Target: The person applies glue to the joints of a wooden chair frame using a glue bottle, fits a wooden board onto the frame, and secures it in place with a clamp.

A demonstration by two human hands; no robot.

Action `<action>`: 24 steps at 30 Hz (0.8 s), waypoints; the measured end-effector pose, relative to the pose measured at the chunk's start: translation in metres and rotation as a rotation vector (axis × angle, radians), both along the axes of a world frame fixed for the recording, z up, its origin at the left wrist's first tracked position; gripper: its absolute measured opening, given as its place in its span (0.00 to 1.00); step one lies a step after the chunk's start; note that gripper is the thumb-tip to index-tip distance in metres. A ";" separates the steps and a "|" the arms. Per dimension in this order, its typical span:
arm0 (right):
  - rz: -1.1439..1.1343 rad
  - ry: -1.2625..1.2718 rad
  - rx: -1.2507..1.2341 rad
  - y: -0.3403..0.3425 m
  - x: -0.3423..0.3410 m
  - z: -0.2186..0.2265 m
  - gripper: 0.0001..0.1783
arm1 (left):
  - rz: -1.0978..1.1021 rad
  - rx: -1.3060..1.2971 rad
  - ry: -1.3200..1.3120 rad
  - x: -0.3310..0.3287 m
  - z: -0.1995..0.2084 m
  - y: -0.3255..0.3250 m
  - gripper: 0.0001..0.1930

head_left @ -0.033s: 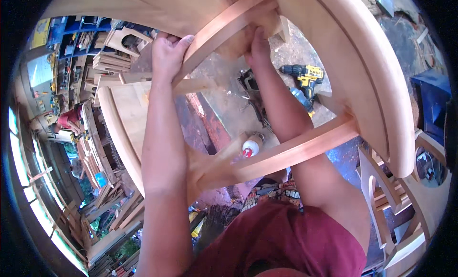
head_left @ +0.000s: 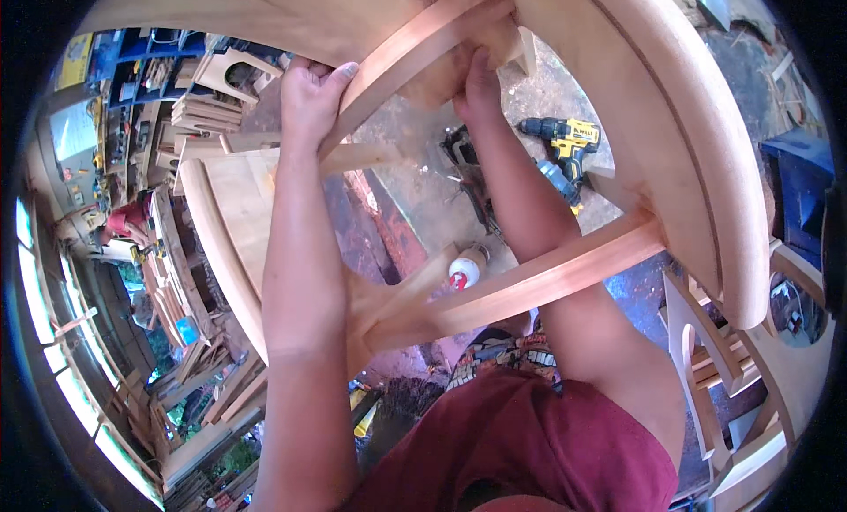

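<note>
A large pale wooden furniture frame (head_left: 657, 115), perhaps a chair, fills the upper and right middle of the head view. A curved rail (head_left: 415, 53) slants across its upper part, and a lower rail (head_left: 520, 287) passes over my right forearm. My left hand (head_left: 313, 97) grips the frame beside the curved rail, thumb lying along the rail and fingertips hidden behind the wood. Through the frame's opening reaches my right arm; my right hand (head_left: 479, 89) closes on the edge of a wooden panel (head_left: 441, 75) beneath the curved rail, thumb up, other fingers mostly hidden.
On the floor beyond the opening lie a yellow and black cordless drill (head_left: 569, 142), a blue tool (head_left: 558, 184) and a white bottle (head_left: 468, 267). Cut wooden parts (head_left: 723, 362) stand at lower right, near a blue box (head_left: 798, 172). Another person (head_left: 128, 221) works far left.
</note>
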State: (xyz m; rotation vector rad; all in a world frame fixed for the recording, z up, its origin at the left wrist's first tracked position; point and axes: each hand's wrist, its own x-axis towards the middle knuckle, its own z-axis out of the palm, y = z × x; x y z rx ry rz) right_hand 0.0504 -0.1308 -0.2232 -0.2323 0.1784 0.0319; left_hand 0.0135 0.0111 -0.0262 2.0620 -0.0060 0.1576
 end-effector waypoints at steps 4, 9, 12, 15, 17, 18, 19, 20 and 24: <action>0.019 -0.084 -0.027 -0.002 0.005 -0.004 0.38 | 0.023 0.000 0.093 0.003 0.002 0.002 0.22; 0.014 -0.109 -0.020 0.004 0.002 -0.005 0.39 | 0.022 -0.098 0.052 -0.001 -0.002 0.003 0.24; 0.056 -0.044 -0.016 0.004 0.006 -0.009 0.39 | 0.023 -0.114 0.025 0.002 -0.002 0.002 0.24; 0.047 -0.019 0.002 0.003 0.005 -0.015 0.39 | 0.040 -0.098 -0.017 -0.001 -0.005 -0.001 0.24; 0.056 0.017 -0.011 0.002 0.009 -0.015 0.40 | 0.037 -0.106 0.007 0.001 -0.005 -0.002 0.24; 0.068 0.047 -0.024 0.001 0.012 -0.014 0.40 | 0.036 -0.113 0.026 0.004 -0.004 -0.002 0.24; 0.063 0.045 -0.023 -0.001 0.014 -0.013 0.40 | 0.031 -0.112 0.024 0.006 -0.003 -0.003 0.24; 0.048 0.014 -0.029 0.000 0.009 -0.010 0.40 | 0.022 -0.120 0.032 0.005 -0.004 0.000 0.24; 0.050 -0.035 -0.057 0.003 -0.003 -0.001 0.38 | 0.031 -0.114 0.008 -0.003 -0.004 0.004 0.23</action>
